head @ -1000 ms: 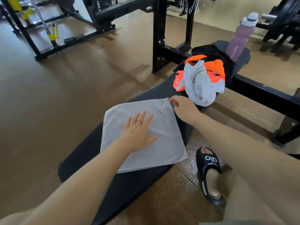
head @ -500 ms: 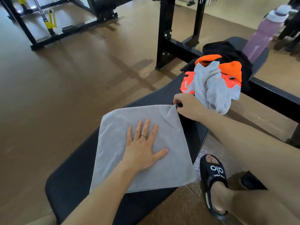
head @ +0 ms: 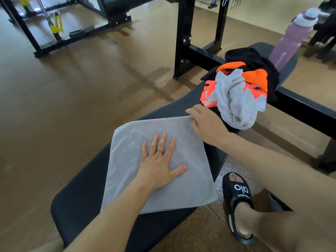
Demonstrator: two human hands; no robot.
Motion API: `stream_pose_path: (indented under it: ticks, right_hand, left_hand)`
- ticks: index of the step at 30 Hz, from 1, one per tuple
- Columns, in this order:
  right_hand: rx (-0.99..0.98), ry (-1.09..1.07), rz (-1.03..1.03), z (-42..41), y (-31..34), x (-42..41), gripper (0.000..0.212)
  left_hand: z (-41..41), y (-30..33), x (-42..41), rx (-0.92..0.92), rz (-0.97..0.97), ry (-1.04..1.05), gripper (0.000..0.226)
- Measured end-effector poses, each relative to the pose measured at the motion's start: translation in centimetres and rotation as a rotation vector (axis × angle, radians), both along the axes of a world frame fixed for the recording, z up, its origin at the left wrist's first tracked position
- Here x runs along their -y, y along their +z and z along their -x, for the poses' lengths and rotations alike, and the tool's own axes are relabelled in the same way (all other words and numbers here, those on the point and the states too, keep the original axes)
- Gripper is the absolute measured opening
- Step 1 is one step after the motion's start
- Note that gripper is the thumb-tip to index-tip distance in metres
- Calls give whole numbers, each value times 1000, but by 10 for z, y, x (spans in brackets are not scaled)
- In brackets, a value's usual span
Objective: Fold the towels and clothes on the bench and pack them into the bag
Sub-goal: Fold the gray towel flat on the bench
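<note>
Left hand (head: pixel 160 166) lay flat, fingers spread, pressing the towel (head: pixel 156 160) centre onto the bench (head: pixel 81 200), while the right hand (head: pixel 205 124), fingers loosely extended and gripping nothing visible, touched its far right corner, nearest the clothes pile (head: pixel 240 95) just beyond.

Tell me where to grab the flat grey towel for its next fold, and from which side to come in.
Pinch the far right corner of the grey towel, beside the right hand, coming in from the clothes pile side. The towel lies flat on the bench and the left hand presses its middle, so probably only edges and corners lift freely; that corner is bare.
</note>
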State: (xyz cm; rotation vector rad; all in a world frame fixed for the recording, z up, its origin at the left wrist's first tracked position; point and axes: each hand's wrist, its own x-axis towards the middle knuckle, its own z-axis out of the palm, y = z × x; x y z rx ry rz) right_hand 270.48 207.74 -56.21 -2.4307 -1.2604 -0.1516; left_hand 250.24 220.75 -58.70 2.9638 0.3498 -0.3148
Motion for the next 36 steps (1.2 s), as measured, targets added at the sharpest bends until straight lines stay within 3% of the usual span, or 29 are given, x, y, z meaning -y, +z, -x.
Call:
stream_pose_path:
  ticks: [2, 5, 11, 16, 18, 21, 24, 27, 32, 36]
  right_hand:
    - [65, 72, 172, 16, -14, 2, 56]
    - [-82, -46, 374, 17, -33, 14, 70]
    - [-40, -64, 355, 19, -30, 11, 70]
    - [-116, -134, 351, 27, -29, 23, 64]
    - [-165, -128, 275, 30, -25, 24, 64]
    - [-284, -146, 202, 26, -20, 23, 62]
    - [-333, -198, 194, 12, -6, 14, 61]
    - [-402, -218, 223, -6, 4, 0, 61]
    - [-341, -263, 197, -21, 4, -16, 39]
    - [-439, -320, 222, -22, 11, -13, 23]
  left_hand:
    - [0, -1, 0, 4, -10, -1, 91]
    - [-1, 0, 0, -15, -7, 3, 92]
    - [-2, -1, -1, 7, -8, -1, 91]
    - [2, 4, 5, 5, -39, 3, 90]
    - [8, 8, 19, 142, -93, -18, 84]
    - [26, 10, 61, 345, -46, -220, 60]
    - [42, 24, 104, 269, -15, -340, 54]
    - [45, 23, 128, 136, -99, -313, 48]
    - [44, 16, 142, 128, -122, -221, 50]
    - [49, 21, 144, 165, -86, -228, 54]
